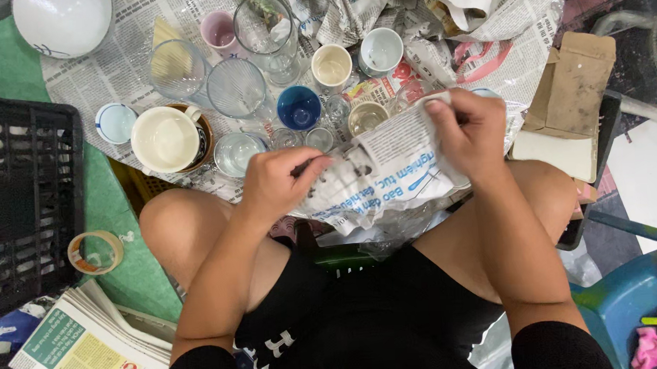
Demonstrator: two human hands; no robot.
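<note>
Both hands clamp one bundle of newspaper (pixel 383 167) held over the lap of a seated person: the fingers of the left hand (pixel 277 183) curl shut around the bundle's left end, thumb side toward the middle, while the fingers of the right hand (pixel 470 134) press down on its upper right corner, knuckles up. The bundle lies between the two hands, bulging as if wrapped around something — what is inside cannot be told. Just beyond the fingers, on spread newspaper sheets (pixel 109 68) on the floor, stands the crockery: one dark blue cup (pixel 298 107), one cream mug set in a brown saucer (pixel 168 138), one pink cup (pixel 219 30), two pale cups side by side at the top — a cream one (pixel 331 65) and a white one (pixel 380 51) — and one small white dish with a blue rim (pixel 114 122). At least four clear glasses show among them, the tallest a stemmed glass (pixel 266 32); several smaller ones are too crowded to count surely. One white bowl (pixel 63 23) lies upside down at the far left corner. Nearer the person's left side sit one black plastic crate (pixel 27 205), one roll of tape (pixel 95 252) on the green mat, and one stack of newspapers (pixel 92 342). One flattened cardboard piece (pixel 569 104) lies to the right.
</note>
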